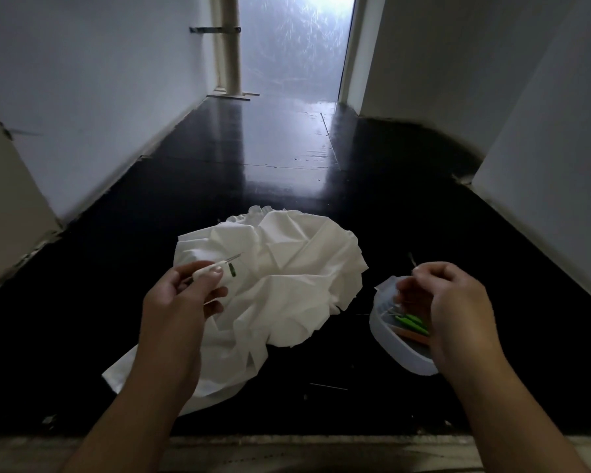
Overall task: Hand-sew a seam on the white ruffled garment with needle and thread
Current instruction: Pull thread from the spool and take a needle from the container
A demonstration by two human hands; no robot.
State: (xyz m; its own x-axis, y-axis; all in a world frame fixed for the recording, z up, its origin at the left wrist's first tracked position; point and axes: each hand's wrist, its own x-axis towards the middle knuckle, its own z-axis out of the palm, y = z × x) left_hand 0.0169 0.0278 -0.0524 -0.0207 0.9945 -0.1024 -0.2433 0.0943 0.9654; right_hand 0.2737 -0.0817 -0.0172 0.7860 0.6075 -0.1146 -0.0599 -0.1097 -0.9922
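Note:
The white ruffled garment (287,278) lies crumpled on the dark floor in front of me. My left hand (181,298) hovers over its left part and grips a small white tool (215,269) with a thin metal tip and a green mark. My right hand (447,302) is raised to the right of the garment, fingertips pinched on a thin needle (412,260) that sticks up. No thread is clear enough to make out.
A clear round plastic sewing box (389,339) with green and orange items sits on the floor under my right hand. White walls close in on both sides. A glossy black floor (287,158) runs ahead to a bright doorway.

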